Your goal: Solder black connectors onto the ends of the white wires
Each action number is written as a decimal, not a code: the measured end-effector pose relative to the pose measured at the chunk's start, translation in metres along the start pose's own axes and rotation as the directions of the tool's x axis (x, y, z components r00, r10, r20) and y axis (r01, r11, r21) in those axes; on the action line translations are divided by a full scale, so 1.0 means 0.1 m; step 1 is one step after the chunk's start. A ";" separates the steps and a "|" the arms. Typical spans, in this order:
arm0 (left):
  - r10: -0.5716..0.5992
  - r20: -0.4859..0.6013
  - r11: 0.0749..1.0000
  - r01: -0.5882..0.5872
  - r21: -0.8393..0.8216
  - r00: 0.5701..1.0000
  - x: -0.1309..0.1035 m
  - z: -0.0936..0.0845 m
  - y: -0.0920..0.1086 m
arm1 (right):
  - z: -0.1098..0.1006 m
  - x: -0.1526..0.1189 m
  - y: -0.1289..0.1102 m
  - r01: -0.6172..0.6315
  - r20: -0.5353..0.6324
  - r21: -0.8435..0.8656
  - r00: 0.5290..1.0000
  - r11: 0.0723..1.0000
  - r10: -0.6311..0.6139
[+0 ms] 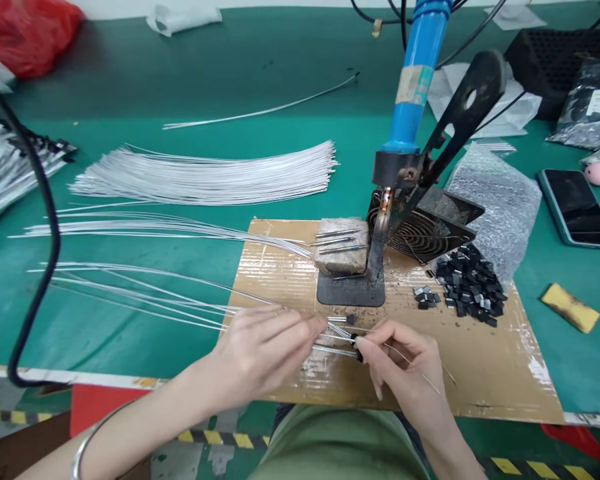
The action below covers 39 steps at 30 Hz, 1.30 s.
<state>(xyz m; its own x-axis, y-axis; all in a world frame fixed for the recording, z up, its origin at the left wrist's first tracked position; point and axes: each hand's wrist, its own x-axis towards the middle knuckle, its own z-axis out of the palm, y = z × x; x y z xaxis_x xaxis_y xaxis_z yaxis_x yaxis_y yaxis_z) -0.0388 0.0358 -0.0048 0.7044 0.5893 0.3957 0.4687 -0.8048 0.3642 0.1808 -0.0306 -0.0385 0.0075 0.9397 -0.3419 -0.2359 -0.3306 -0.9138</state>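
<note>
My left hand (pixel 270 343) is closed in a pinch on thin white wires (pixel 180 303), whose long ends trail to the left. Just right of those fingertips, my right hand (pixel 405 357) pinches a small black connector (pixel 355 340) at the wires' ends. Thin strands (pixel 425 377) stick out past the right fingers; their kind is unclear. Close by, another wire ends in a black connector (pixel 350 319) on the cardboard (pixel 480 373). Behind the hands stands a blue-handled soldering iron (pixel 415 80), tip down in a clamp over a crusted block (pixel 343 260).
A pile of black connectors (pixel 473 283) lies right of a small fan (pixel 415 233). Bundled white wires (pixel 215 177) are spread behind on the green mat. A phone (pixel 577 207) and yellow sponge (pixel 570 307) sit at right. A black cable (pixel 55 247) hangs at left.
</note>
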 end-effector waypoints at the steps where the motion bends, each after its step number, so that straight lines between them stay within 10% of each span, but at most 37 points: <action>1: 0.097 -0.018 0.991 -0.095 0.097 0.995 -0.02 0.01 -0.01 | 0.01 0.00 0.01 -0.013 0.010 0.019 1.000 1.000 0.013; 5: 0.281 -0.006 0.921 -0.268 0.284 0.960 -0.08 0.05 -0.04 | 0.03 0.02 0.02 -0.059 0.012 0.067 0.998 0.996 0.058; 23: 0.384 0.044 0.875 -0.379 0.302 0.922 -0.09 0.09 -0.07 | -0.02 0.01 0.01 -0.051 0.056 0.108 0.997 0.993 0.045; 29: -0.146 -0.045 0.986 0.141 -0.094 0.988 0.01 0.19 0.27 | 0.01 -0.03 -0.01 0.058 0.006 0.075 0.998 0.995 -0.059; 39: -0.558 0.350 0.505 0.642 -0.577 0.753 0.20 0.33 0.38 | -0.14 -0.05 -0.07 0.143 -0.074 -0.198 0.984 0.970 -0.161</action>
<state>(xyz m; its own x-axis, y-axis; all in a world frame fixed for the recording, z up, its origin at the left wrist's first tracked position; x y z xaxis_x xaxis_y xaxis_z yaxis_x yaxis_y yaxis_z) 0.0109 0.0151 -0.0107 0.4554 0.8675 -0.2004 0.3816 0.0132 0.9242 0.1961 -0.0345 -0.0330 0.1175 0.9715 -0.2059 -0.0354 -0.2032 -0.9785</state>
